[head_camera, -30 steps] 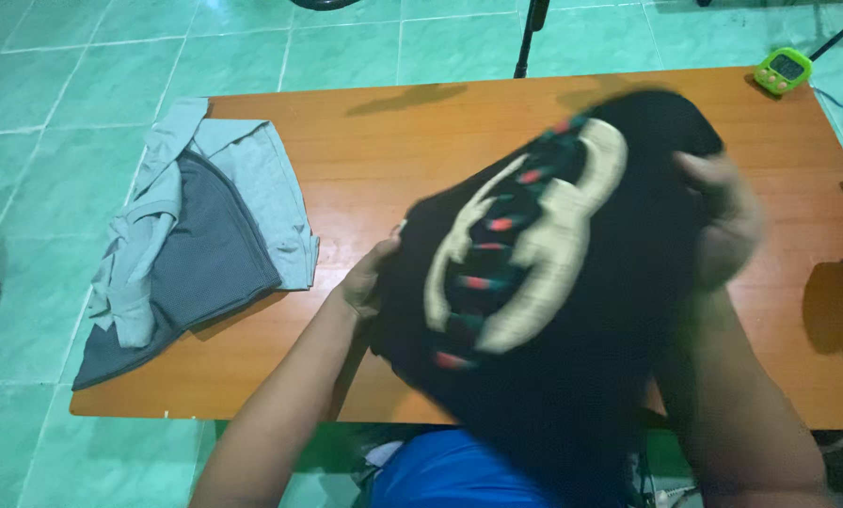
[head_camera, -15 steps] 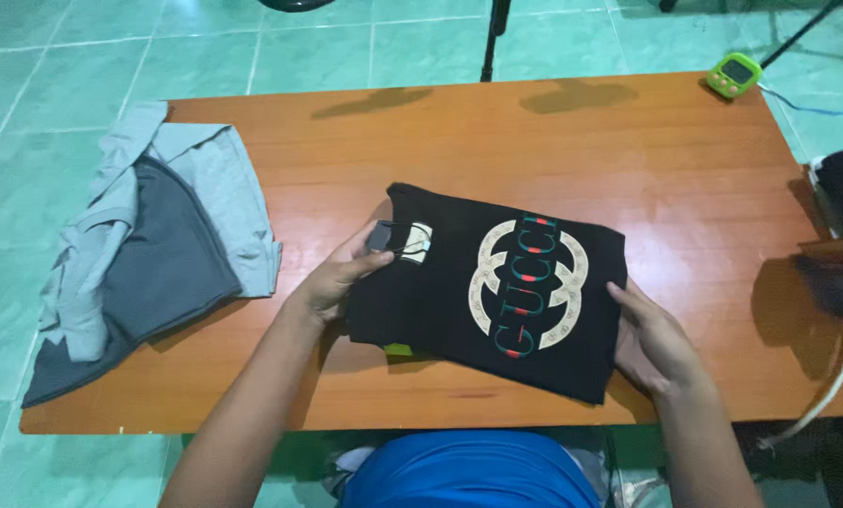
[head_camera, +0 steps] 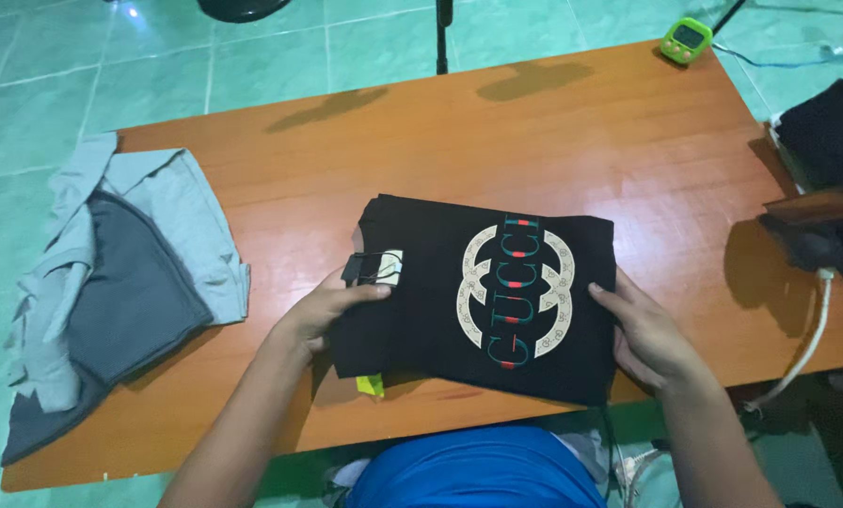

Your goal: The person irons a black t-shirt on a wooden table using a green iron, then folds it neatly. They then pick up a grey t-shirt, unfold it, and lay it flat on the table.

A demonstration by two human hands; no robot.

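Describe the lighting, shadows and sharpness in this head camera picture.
Head view: sharp, no motion blur; greenish overhead light; soft glare on the orange wooden table; two dark shadows near its far edge; the folded black printed T-shirt is clear between left hand and right hand.

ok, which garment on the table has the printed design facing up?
The folded black t-shirt between both hands, mid-table: it shows a cream interlocked-ring print. The grey garments piled at the table's left end are plain.
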